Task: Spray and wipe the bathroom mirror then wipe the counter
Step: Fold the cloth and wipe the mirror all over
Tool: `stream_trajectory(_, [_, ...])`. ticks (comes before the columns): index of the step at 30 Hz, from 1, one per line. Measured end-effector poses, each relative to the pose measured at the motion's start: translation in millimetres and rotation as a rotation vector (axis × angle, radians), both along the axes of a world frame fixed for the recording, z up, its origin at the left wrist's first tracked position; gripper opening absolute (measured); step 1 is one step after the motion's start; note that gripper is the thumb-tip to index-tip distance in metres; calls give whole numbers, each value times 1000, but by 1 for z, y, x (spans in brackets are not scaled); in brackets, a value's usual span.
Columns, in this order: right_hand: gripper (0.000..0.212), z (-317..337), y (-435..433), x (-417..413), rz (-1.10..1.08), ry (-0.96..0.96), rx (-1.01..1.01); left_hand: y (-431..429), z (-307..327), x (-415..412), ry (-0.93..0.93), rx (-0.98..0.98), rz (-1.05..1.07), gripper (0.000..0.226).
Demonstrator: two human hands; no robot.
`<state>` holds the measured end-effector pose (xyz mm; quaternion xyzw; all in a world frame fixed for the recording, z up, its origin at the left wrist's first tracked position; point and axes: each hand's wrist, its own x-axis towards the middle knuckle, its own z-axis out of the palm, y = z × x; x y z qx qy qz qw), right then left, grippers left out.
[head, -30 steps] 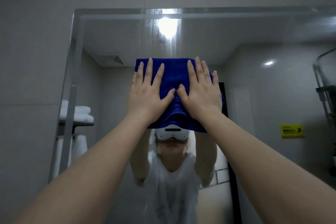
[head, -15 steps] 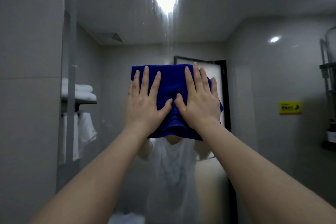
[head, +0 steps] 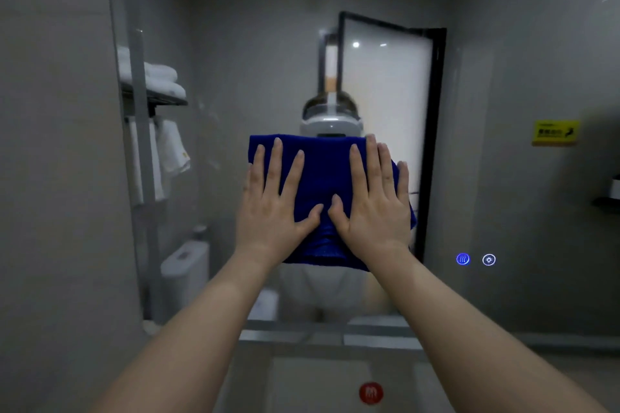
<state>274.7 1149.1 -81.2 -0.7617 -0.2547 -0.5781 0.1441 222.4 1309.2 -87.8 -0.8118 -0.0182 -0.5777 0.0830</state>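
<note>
While both palms lie flat with fingers straight and spread, the left hand (head: pixel 275 208) and right hand (head: pixel 372 208) press the folded deep-blue microfibre cloth (head: pixel 322 174) against the middle of the large wall-mounted bathroom mirror (head: pixel 503 198), thumbs nearly touching, gripping nothing. Even pressure and overlapping passes look like the way to wipe well, keeping the cloth's top edge flat under the fingertips. Bare glass runs out to the mirror's left edge and right side, but two lit round touch buttons (head: pixel 475 259) sit lower right, and the bottom edge lies close above the grey counter (head: pixel 302 379).
</note>
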Motion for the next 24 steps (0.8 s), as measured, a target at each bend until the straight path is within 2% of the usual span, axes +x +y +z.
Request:
stream_trajectory(5, [75, -63, 4, -6, -29, 31, -74, 7, -72, -14, 82, -8, 62, 82])
stream_trajectory(9, [74, -91, 21, -18, -37, 66, -56, 21, -101, -23, 121, -13, 77, 77])
stream_trajectory(17, [75, -95, 45, -21, -63, 50, -28, 59, -92, -27, 30, 143, 8, 87])
stream_trajectory(24, [74, -94, 138, -52, -64, 55, 52, 151, -86, -52, 33, 170, 10, 76])
